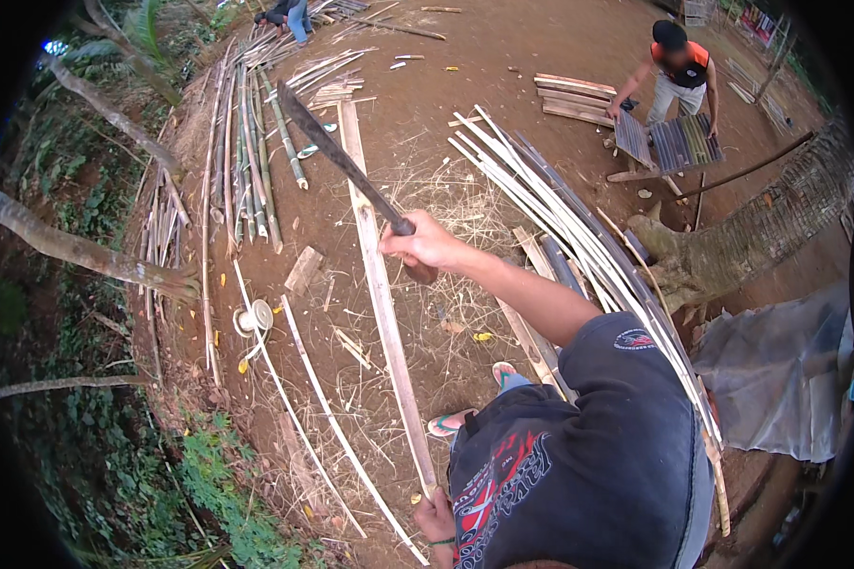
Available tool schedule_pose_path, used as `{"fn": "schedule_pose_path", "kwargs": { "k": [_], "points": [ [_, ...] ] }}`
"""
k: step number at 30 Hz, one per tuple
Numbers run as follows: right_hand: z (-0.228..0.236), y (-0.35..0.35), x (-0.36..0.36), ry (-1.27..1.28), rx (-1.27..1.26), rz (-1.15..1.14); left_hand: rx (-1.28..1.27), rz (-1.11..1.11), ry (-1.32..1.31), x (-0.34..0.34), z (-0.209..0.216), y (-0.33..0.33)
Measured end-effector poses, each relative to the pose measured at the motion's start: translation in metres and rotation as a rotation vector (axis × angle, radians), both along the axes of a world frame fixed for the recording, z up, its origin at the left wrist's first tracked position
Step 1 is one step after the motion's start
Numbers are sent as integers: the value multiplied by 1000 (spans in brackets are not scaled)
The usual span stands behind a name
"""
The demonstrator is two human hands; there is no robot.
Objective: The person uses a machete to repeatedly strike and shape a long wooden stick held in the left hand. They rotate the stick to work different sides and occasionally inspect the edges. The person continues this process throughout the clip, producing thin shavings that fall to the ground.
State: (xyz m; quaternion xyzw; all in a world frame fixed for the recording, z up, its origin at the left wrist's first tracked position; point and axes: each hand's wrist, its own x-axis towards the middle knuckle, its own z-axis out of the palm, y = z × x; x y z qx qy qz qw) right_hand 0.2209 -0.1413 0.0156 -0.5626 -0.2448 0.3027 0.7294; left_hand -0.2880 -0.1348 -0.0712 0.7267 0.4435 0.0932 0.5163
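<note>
My right hand (425,245) is closed round the wooden handle of a machete (337,155). Its long dark blade slants up and to the left, over a split bamboo length (381,294). That length runs from the ground far ahead to my left hand (436,523), at the lower edge beside my shirt. My left fingers are wrapped round its near end; a green band circles the wrist. From this one view I cannot tell whether the blade touches the bamboo. Two thin pale bamboo strips (337,417) lie to the left of it.
Bamboo poles (247,152) lie far left, with a spool (254,320) nearer. Pale strips (560,209) are piled right, by a tree trunk (759,228). Shavings (465,204) litter the dirt. A person (678,76) handles a slatted panel (678,142); another person (294,17) bends far off.
</note>
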Motion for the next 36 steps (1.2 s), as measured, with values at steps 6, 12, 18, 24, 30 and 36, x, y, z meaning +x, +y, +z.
{"fn": "schedule_pose_path", "kwargs": {
  "k": [6, 12, 18, 24, 30, 36],
  "points": [
    [10, -25, 24, -76, 58, -151, -28, 18, 81, 5, 17, 0],
    [11, -54, 39, -105, 29, -332, -61, 16, 89, 4, 12, -9],
    [0, -86, 47, -242, -219, -510, 6, -52, 99, 9, 16, -11],
    [19, -113, 91, -285, -182, -621, 149, -110, 183, 5, 21, -13],
    [39, -132, 118, -581, -384, -792, 121, -108, 180, 10, 23, -18],
    [60, -136, 125, -713, -452, -843, 154, -120, 94, -3, -4, -4]
  ]
}}
